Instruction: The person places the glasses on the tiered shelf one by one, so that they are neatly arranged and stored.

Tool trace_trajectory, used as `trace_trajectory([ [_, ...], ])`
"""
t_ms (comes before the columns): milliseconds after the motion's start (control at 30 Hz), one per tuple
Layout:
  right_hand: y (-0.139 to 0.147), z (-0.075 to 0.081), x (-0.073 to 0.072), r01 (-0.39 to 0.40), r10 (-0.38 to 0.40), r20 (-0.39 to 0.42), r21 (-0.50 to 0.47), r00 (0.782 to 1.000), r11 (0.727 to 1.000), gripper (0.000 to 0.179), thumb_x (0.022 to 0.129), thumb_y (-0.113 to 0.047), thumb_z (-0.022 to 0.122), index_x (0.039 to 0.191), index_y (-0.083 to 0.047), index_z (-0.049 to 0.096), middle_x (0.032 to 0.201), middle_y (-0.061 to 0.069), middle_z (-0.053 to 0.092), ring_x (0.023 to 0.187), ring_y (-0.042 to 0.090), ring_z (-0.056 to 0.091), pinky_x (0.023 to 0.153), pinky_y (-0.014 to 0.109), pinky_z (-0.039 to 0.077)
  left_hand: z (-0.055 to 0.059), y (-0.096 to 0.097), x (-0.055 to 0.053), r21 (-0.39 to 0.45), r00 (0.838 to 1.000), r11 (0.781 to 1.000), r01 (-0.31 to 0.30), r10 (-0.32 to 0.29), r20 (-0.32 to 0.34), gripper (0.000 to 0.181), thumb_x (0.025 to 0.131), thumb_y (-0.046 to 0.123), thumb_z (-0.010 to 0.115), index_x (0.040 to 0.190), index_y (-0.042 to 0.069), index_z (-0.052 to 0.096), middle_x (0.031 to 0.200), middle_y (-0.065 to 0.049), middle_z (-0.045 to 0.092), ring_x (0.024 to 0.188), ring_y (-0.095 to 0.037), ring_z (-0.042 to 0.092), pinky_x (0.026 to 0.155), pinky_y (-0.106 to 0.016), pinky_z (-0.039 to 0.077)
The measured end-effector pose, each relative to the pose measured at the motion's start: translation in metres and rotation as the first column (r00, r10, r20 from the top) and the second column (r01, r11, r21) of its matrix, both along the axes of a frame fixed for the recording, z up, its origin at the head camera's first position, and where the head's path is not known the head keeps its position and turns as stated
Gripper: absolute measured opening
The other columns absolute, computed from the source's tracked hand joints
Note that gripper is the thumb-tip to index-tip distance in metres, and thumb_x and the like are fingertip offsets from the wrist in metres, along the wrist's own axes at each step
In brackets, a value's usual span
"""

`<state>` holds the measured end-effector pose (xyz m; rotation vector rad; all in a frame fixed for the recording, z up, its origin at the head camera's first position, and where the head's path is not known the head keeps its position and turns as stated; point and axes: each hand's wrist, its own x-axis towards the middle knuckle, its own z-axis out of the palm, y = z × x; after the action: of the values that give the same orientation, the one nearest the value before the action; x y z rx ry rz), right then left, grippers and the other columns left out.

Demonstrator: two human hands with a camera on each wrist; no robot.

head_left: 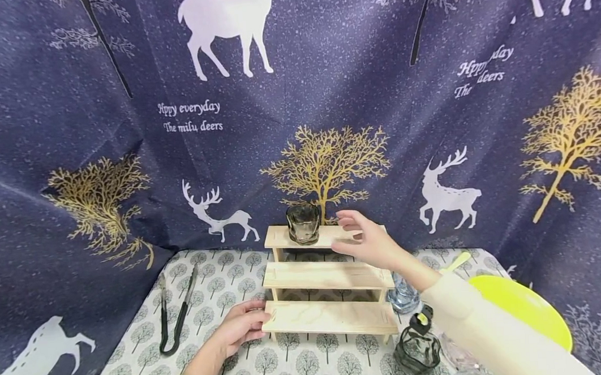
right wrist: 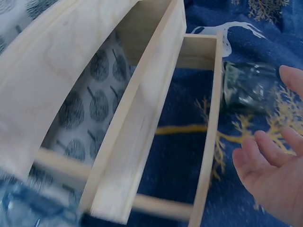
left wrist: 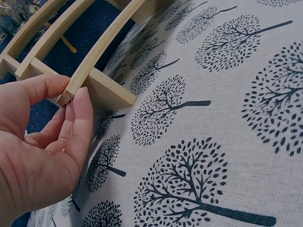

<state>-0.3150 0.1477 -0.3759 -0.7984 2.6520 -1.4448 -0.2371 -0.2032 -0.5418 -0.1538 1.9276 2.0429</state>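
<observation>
A three-tier wooden display stand stands on the tree-print cloth. With thumb and fingers, my left hand pinches the left end of its lowest shelf; the left wrist view shows this grip on the shelf's wooden edge. On the top shelf, toward the left, sits a dark smoky glass cup. My right hand hovers over the right part of that shelf, fingers spread and slightly bent, holding nothing. A gap separates it from the cup, as the right wrist view also shows.
Black-handled tongs lie at left. Right of the stand are a blue glass, a dark glass vessel with something black and yellow on it, and clear glassware. A yellow plate lies beyond my right forearm. Printed fabric hangs behind.
</observation>
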Motion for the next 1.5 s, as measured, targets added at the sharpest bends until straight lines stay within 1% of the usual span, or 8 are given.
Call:
trace_trajectory([
  [300, 0.061, 0.002, 0.035, 0.042, -0.033, -0.139, 0.063, 0.99, 0.997, 0.052, 0.096, -0.027, 0.078, 0.141, -0.011, 0.059, 0.136, 0.013, 0.065, 0.122, 0.029, 0.062, 0.102, 0.05, 0.052, 0.003, -0.001, 0.001, -0.008, 1.0, 1.0, 0.013, -0.013, 0.001, 0.069, 0.09, 0.011, 0.074, 0.146, -0.014, 0.042, 0.101, -0.012, 0.072, 0.084, -0.019, 0.072, 0.074, -0.029, 0.062],
  [500, 0.099, -0.008, 0.063, 0.101, -0.082, -0.204, 0.083, 0.975, 0.991, 0.033, 0.097, -0.021, 0.076, 0.128, -0.012, 0.068, 0.124, 0.001, 0.071, 0.111, 0.02, 0.067, 0.096, 0.041, 0.057, 0.001, 0.0, 0.0, -0.002, 1.0, 1.0, 0.019, -0.019, -0.009, 0.068, 0.09, 0.01, 0.073, 0.145, -0.015, 0.043, 0.102, -0.011, 0.071, 0.084, -0.019, 0.071, 0.075, -0.029, 0.062],
  [667, 0.126, -0.02, 0.087, 0.171, -0.144, -0.253, 0.089, 0.957, 0.981, 0.032, 0.095, -0.016, 0.078, 0.126, -0.014, 0.069, 0.12, -0.002, 0.071, 0.108, 0.013, 0.066, 0.091, 0.03, 0.057, 0.003, 0.001, 0.001, -0.015, 1.0, 1.0, 0.016, -0.016, -0.005, 0.068, 0.089, 0.01, 0.073, 0.145, -0.014, 0.043, 0.103, -0.012, 0.07, 0.084, -0.019, 0.071, 0.075, -0.029, 0.062],
  [867, 0.159, -0.045, 0.114, 0.273, -0.238, -0.252, 0.115, 0.938, 0.955, 0.037, 0.093, -0.018, 0.08, 0.128, -0.016, 0.068, 0.121, -0.001, 0.071, 0.109, 0.005, 0.064, 0.089, 0.017, 0.052, 0.003, 0.001, 0.002, -0.024, 1.0, 1.0, 0.017, -0.017, 0.0, 0.07, 0.089, 0.01, 0.073, 0.146, -0.014, 0.041, 0.107, -0.013, 0.069, 0.085, -0.019, 0.071, 0.075, -0.029, 0.061],
  [1133, 0.186, -0.097, 0.139, 0.364, -0.32, -0.325, 0.083, 0.89, 0.928, 0.043, 0.082, -0.013, 0.089, 0.121, -0.01, 0.071, 0.115, -0.002, 0.072, 0.106, -0.005, 0.06, 0.089, 0.007, 0.046, 0.0, 0.001, 0.002, -0.012, 1.0, 1.0, 0.014, -0.014, -0.006, 0.069, 0.091, 0.01, 0.073, 0.147, -0.014, 0.041, 0.106, -0.012, 0.07, 0.085, -0.02, 0.071, 0.075, -0.029, 0.061],
  [1233, 0.191, -0.112, 0.146, 0.391, -0.347, -0.321, 0.084, 0.881, 0.917, 0.049, 0.079, -0.014, 0.092, 0.122, -0.009, 0.071, 0.116, -0.001, 0.071, 0.107, -0.007, 0.059, 0.088, 0.005, 0.044, -0.001, 0.001, 0.001, -0.01, 1.0, 1.0, 0.008, -0.008, -0.007, 0.068, 0.091, 0.01, 0.073, 0.147, -0.013, 0.042, 0.105, -0.011, 0.07, 0.085, -0.019, 0.071, 0.075, -0.028, 0.061],
  [1367, 0.196, -0.124, 0.151, 0.435, -0.39, -0.265, 0.137, 0.882, 0.89, 0.058, 0.078, -0.023, 0.093, 0.129, -0.009, 0.068, 0.123, 0.005, 0.069, 0.109, -0.009, 0.055, 0.085, 0.007, 0.046, -0.001, 0.0, 0.001, -0.015, 1.0, 1.0, -0.001, 0.0, -0.004, 0.067, 0.091, 0.01, 0.073, 0.146, -0.013, 0.043, 0.105, -0.011, 0.07, 0.085, -0.019, 0.071, 0.074, -0.028, 0.062],
  [1500, 0.201, -0.133, 0.154, 0.468, -0.425, -0.218, 0.218, 0.879, 0.856, 0.068, 0.077, -0.032, 0.094, 0.133, -0.009, 0.064, 0.13, 0.011, 0.065, 0.109, -0.012, 0.048, 0.081, 0.018, 0.053, -0.002, 0.0, 0.001, -0.017, 1.0, 1.0, 0.003, -0.003, 0.0, 0.066, 0.092, 0.01, 0.073, 0.146, -0.012, 0.043, 0.105, -0.011, 0.07, 0.085, -0.02, 0.071, 0.074, -0.029, 0.062],
])
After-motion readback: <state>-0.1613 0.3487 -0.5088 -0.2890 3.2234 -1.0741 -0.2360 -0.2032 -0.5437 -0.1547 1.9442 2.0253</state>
